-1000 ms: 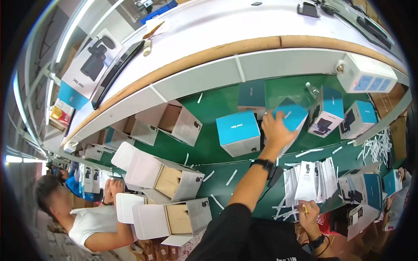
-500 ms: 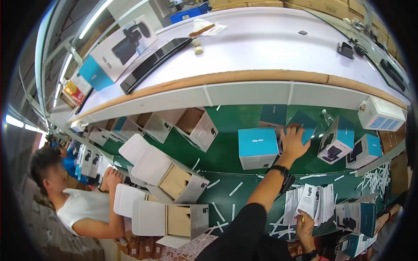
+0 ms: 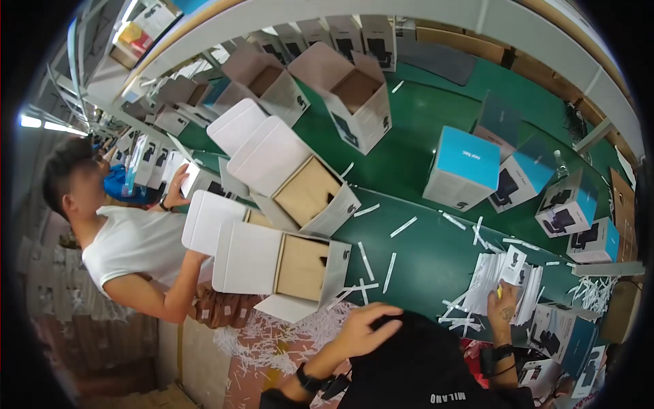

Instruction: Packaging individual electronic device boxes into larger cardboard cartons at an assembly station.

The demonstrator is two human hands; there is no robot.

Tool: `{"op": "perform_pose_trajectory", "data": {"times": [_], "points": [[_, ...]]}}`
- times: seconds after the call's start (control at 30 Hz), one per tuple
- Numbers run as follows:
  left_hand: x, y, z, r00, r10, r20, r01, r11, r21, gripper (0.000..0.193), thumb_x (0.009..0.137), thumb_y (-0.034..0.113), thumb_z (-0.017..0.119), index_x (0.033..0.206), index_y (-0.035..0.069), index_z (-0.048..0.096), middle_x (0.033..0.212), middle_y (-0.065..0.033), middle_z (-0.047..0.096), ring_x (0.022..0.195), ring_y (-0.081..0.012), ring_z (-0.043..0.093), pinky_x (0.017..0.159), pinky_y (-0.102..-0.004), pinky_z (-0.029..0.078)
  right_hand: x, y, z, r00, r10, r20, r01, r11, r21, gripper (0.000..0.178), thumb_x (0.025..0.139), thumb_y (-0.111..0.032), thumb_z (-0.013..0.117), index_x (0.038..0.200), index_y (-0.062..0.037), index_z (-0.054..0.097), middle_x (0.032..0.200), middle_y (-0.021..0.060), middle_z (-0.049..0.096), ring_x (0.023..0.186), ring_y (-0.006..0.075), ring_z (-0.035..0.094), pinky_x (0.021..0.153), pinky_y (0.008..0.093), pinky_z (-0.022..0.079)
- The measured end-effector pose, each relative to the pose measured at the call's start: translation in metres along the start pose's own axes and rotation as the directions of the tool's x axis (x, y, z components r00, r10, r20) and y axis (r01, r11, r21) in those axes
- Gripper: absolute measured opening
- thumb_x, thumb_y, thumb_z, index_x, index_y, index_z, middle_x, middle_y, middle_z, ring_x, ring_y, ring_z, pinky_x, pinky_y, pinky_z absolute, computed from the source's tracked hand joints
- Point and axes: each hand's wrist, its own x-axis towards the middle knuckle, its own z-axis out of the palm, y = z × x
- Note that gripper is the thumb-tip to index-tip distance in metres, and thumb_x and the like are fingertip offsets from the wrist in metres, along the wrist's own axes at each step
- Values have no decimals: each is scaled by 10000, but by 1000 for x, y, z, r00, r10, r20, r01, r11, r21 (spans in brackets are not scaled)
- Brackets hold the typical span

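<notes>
My left hand (image 3: 368,330), drawn back beside my black shirt, is empty with its fingers apart. At the right of the green bench, my right hand (image 3: 503,305) is closed around a small yellow object (image 3: 499,292) whose kind I cannot make out. It rests on a stack of white printed leaflets (image 3: 482,279); one leaflet (image 3: 516,260) stands up just beyond the fingers. Left of centre lie open white cartons with brown inserts, the nearest carton (image 3: 300,269) having its flaps spread. Farther off, a closed carton with a blue top (image 3: 468,158) stands near other closed ones.
White paper strips (image 3: 403,227) lie scattered over the bench (image 3: 429,249). A co-worker in a white top (image 3: 146,249) handles cartons at the left. More closed cartons (image 3: 565,208) and a clear bottle (image 3: 560,163) are at the right. Shredded paper (image 3: 272,341) covers the floor below.
My left hand has come off the closed cartons and back to my body. My right hand stays at the leaflets. The view has shifted, and the co-worker's hands have moved apart.
</notes>
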Motion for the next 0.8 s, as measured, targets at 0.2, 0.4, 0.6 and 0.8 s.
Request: {"op": "perform_pose_trajectory", "data": {"times": [0.2, 0.4, 0.6, 0.8], "points": [[-112, -63, -24, 647, -465, -605, 87, 833, -547, 556, 985, 157, 698, 1486, 72, 473, 1448, -111, 553, 1285, -228, 562, 1004, -412, 512, -3, 16, -20, 971, 227, 81, -217, 969, -115, 238, 886, -154, 708, 1072, -6, 721, 816, 208, 649, 770, 356, 676, 708, 420, 531], [-67, -63, -63, 542, -419, -728, 148, 901, -408, 469, 984, 150, 646, 1363, -71, 480, 1198, -155, 643, 1076, -295, 684, 906, -404, 575, -14, 3, -43, 868, 375, -325, -207, 869, 450, 176, 911, -85, 675, 1038, 20, 738, 841, 146, 714, 723, 192, 641, 692, 309, 514], [-99, -70, -64, 637, -562, -528, 197, 781, -593, 444, 1024, 177, 498, 1367, -102, 459, 1226, -215, 647, 1015, -412, 722, 834, -493, 624, -61, -119, -101, 987, 27, -160, 73, 805, 589, 239, 839, -20, 724, 1070, 31, 747, 922, 114, 746, 804, 148, 676, 745, 276, 524], [-82, -45, -20, 833, -508, -219, 288, 736, -613, 432, 1042, 168, 496, 1352, -128, 443, 1200, -219, 639, 926, -421, 748, 837, -448, 628, -50, -200, -142, 801, -597, -32, 471, 597, 650, 326, 780, 33, 706, 1099, -2, 766, 708, 89, 704, 588, 214, 688, 548, 276, 537]]}}
